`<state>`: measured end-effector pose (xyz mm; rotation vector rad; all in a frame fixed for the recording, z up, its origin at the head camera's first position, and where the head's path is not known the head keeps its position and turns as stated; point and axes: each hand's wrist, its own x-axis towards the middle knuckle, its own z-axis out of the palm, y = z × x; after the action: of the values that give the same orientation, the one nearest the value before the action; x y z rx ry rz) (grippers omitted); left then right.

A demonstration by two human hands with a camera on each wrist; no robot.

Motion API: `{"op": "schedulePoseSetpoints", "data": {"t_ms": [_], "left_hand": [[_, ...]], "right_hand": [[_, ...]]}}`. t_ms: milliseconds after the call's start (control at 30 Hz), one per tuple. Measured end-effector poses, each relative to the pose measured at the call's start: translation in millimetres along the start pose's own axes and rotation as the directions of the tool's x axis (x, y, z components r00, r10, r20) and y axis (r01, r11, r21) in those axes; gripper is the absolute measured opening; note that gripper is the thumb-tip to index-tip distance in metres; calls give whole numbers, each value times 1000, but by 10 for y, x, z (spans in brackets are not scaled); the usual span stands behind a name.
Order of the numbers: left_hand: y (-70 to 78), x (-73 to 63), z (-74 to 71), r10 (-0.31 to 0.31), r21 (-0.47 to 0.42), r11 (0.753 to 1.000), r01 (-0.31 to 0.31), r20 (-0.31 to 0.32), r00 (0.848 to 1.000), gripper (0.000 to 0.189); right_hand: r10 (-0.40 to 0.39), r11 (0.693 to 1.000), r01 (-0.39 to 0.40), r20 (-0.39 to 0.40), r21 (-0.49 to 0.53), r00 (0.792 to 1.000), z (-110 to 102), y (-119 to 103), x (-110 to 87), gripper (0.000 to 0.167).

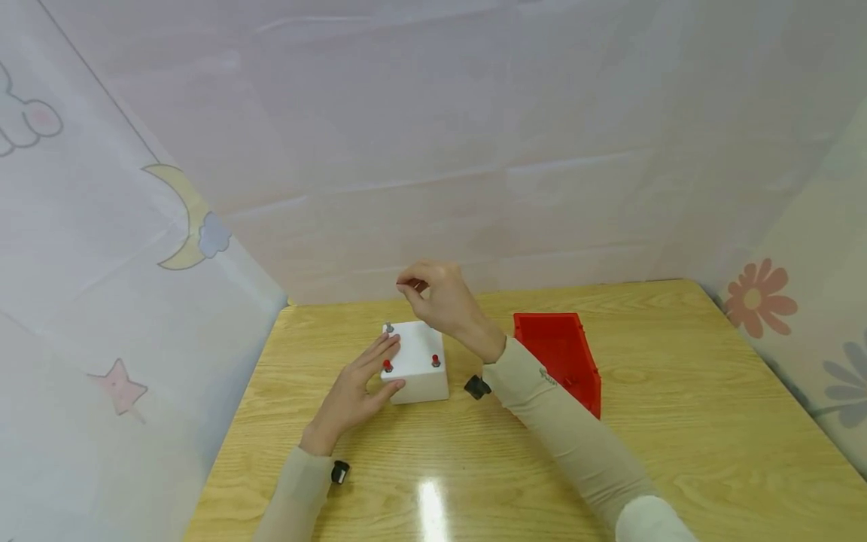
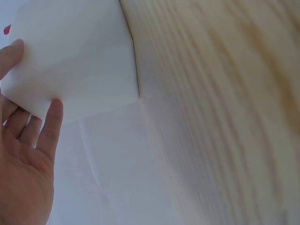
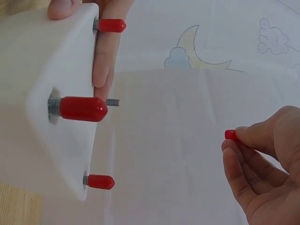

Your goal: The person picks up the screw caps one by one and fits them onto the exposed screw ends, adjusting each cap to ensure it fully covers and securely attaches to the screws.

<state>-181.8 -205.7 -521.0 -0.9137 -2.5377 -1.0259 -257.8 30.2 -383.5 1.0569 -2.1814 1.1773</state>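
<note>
A white box (image 1: 415, 350) stands on the table with threaded bolts sticking up at its top corners. Three bolts carry a red cap (image 3: 84, 108); the fourth, a bare bolt (image 1: 389, 327), shows its thread at the far left corner. My left hand (image 1: 352, 395) holds the box at its left side, thumb on the near face and fingers reaching over the top edge. Raised above the box's far right part, my right hand (image 1: 436, 297) pinches a small red cap (image 3: 230, 134) between thumb and fingertips, apart from the bolts. In the head view this hand hides the far right corner.
To the right of the box, a red tray (image 1: 552, 339) lies partly under my right forearm, with a small red piece (image 1: 569, 380) inside. The wooden table (image 1: 677, 391) meets a pale cloth backdrop (image 1: 406, 150) at its far edge.
</note>
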Motion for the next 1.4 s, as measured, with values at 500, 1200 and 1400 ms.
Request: {"op": "schedulePoseSetpoints", "data": {"t_ms": [500,1200,1400], "left_hand": [[0,4,-11,-21,-5,1000,21,24,999,68],[17,28,-13,0,10,1000,0,23,1000,66],[13,34,-19,-24,10,1000,23,37,999,66]], "right_hand": [[17,1000,-17,0,2,1000,84,44,0,6],[28,1000,-28,6,-4,1000,231,98,-34,6],[30,1000,-30,22,1,999,277,107,-34,6]]}}
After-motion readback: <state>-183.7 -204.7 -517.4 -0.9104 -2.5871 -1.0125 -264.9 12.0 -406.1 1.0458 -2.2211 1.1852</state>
